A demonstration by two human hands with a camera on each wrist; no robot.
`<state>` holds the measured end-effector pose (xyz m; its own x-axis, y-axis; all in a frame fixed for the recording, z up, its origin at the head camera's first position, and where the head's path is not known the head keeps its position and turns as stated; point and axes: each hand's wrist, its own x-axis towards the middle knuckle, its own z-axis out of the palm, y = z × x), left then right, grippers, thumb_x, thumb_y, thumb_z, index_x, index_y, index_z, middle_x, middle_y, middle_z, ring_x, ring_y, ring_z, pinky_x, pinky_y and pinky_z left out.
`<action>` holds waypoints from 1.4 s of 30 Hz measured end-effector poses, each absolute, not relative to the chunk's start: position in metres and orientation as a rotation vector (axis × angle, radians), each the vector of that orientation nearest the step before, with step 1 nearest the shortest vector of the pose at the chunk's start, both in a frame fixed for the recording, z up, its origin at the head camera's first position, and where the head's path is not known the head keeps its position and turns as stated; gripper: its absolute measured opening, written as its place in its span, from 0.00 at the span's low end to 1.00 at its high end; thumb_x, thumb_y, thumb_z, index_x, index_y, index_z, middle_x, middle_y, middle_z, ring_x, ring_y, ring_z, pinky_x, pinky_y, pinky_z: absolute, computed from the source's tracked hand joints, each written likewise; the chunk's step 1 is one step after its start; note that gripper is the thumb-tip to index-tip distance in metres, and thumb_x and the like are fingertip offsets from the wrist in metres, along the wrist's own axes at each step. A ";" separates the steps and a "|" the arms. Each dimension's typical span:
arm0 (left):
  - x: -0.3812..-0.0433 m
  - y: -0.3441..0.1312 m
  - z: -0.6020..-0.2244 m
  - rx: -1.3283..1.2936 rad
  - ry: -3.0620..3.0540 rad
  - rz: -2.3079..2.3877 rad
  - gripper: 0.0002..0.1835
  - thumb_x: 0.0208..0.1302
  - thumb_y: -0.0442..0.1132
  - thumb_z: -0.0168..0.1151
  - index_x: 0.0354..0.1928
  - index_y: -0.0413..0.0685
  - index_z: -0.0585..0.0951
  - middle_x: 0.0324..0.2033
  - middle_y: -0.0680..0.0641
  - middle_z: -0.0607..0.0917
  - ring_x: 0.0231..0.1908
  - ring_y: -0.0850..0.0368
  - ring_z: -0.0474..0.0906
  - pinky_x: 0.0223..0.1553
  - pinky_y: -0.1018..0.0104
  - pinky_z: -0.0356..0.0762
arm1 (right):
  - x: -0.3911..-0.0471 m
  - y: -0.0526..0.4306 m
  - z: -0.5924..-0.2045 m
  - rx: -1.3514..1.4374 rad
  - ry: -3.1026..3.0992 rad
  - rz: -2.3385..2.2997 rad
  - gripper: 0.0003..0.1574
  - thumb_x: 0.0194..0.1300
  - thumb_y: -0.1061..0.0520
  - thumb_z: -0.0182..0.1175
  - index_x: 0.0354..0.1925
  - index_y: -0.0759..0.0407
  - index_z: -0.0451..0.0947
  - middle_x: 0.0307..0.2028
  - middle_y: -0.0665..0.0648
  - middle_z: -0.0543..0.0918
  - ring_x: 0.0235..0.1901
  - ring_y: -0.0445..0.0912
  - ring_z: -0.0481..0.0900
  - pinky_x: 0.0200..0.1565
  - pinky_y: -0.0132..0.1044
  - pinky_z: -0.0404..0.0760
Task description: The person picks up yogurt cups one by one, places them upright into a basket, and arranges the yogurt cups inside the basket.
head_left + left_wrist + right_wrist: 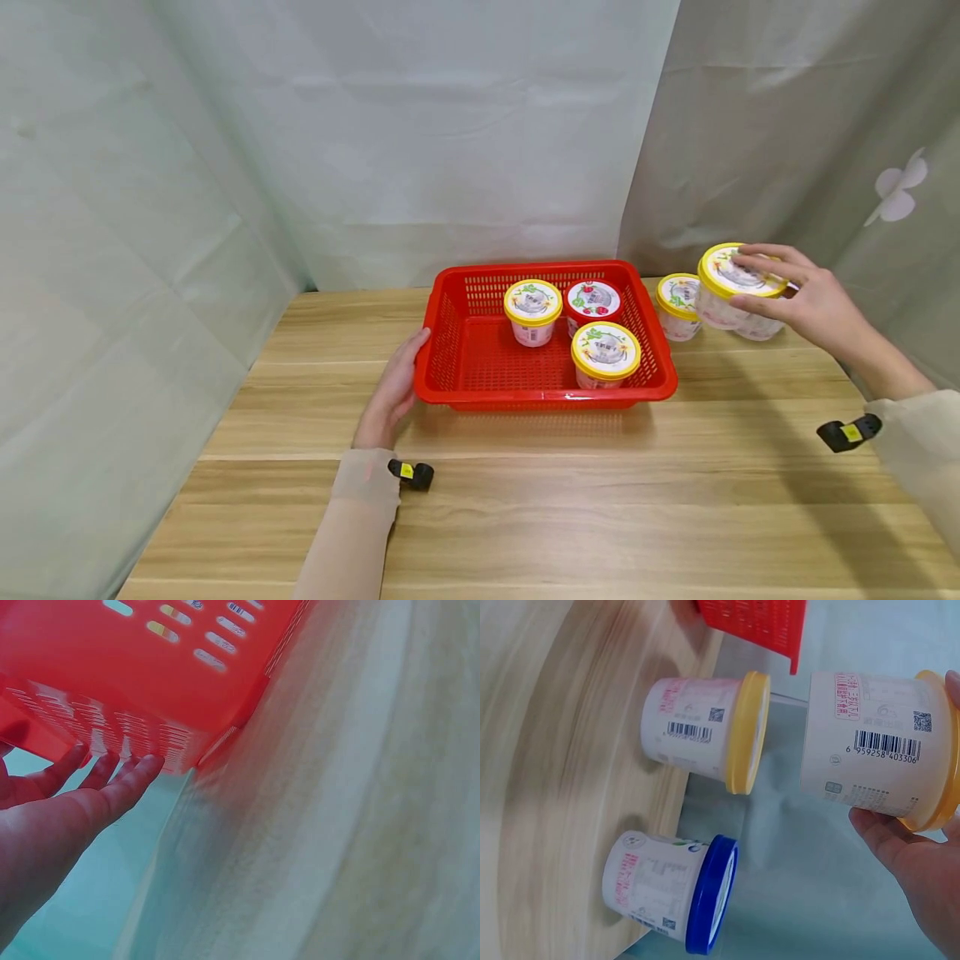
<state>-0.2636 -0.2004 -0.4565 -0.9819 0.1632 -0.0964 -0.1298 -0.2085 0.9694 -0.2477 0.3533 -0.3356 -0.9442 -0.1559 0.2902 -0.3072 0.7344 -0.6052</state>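
Observation:
My right hand [810,292] grips a yellow-lidded ice cream tub [870,742] by its lid end, raised off the table right of the red basket. At the basket's [543,396] left rim is my left hand [393,383], its fingers [135,780] against the slotted side wall under the rim. Inside the basket stand two yellow-lidded tubs [533,304] and a red-lidded tub [592,300]. Below the held tub, another yellow-lidded tub [694,724] and a blue-lidded tub [667,889] stand on the table; the blue lid is hidden in the head view.
The wooden table [525,517] runs beneath everything. Pale curtains [450,150] hang behind it and at both sides. The basket's left part shows bare red floor.

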 end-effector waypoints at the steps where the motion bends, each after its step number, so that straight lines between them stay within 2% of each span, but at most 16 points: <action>1: -0.264 -0.200 -0.457 0.042 1.844 2.305 0.29 0.84 0.55 0.45 0.76 0.46 0.65 0.59 0.39 0.76 0.49 0.56 0.79 0.47 0.68 0.84 | -0.249 0.352 -0.335 0.370 -2.715 1.004 0.40 0.66 0.48 0.73 0.73 0.47 0.73 0.73 0.44 0.66 0.68 0.50 0.60 0.51 0.38 0.59; 7: -0.263 -0.202 -0.458 0.051 1.844 2.299 0.29 0.83 0.56 0.46 0.75 0.47 0.66 0.60 0.38 0.75 0.49 0.55 0.79 0.48 0.67 0.84 | -0.252 0.347 -0.333 0.362 -2.707 1.017 0.39 0.66 0.50 0.73 0.73 0.49 0.74 0.73 0.49 0.66 0.64 0.43 0.61 0.51 0.37 0.60; 13: -0.264 -0.202 -0.459 0.044 1.846 2.300 0.29 0.83 0.56 0.47 0.75 0.47 0.66 0.59 0.40 0.76 0.49 0.56 0.79 0.48 0.68 0.84 | -0.254 0.343 -0.330 0.370 -2.714 1.034 0.39 0.67 0.50 0.72 0.73 0.48 0.73 0.74 0.50 0.65 0.65 0.46 0.61 0.53 0.39 0.60; 25: -0.264 -0.202 -0.460 0.058 1.841 2.310 0.29 0.84 0.56 0.45 0.75 0.46 0.66 0.58 0.41 0.76 0.48 0.57 0.79 0.47 0.68 0.84 | -0.259 0.330 -0.322 0.421 -2.702 1.093 0.38 0.68 0.51 0.72 0.73 0.45 0.73 0.74 0.48 0.66 0.66 0.45 0.62 0.53 0.29 0.62; 28: -0.264 -0.202 -0.460 0.060 1.844 2.305 0.29 0.83 0.56 0.45 0.75 0.47 0.66 0.59 0.40 0.76 0.48 0.56 0.79 0.47 0.68 0.84 | -0.261 0.326 -0.320 0.441 -2.687 1.103 0.38 0.67 0.51 0.72 0.73 0.45 0.74 0.74 0.48 0.66 0.66 0.43 0.62 0.54 0.29 0.62; 33: -0.265 -0.202 -0.459 0.054 1.853 2.300 0.30 0.84 0.56 0.45 0.76 0.47 0.65 0.57 0.42 0.77 0.47 0.57 0.80 0.46 0.68 0.84 | -0.263 0.319 -0.316 0.470 -2.682 1.106 0.38 0.68 0.51 0.72 0.73 0.44 0.74 0.74 0.48 0.66 0.69 0.49 0.61 0.59 0.35 0.62; 42: -0.265 -0.202 -0.458 0.069 1.853 2.290 0.29 0.84 0.56 0.44 0.76 0.48 0.65 0.57 0.40 0.77 0.47 0.57 0.80 0.46 0.67 0.85 | -0.264 0.302 -0.310 0.519 -2.684 1.120 0.38 0.68 0.50 0.71 0.73 0.44 0.73 0.74 0.49 0.66 0.67 0.49 0.62 0.54 0.35 0.63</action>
<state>-0.2645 -0.2024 -0.4580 -0.9800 0.1796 -0.0856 -0.1212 -0.1975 0.9728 -0.2640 0.3024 -0.3103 -0.9212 -0.2460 0.3015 -0.3873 0.6539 -0.6499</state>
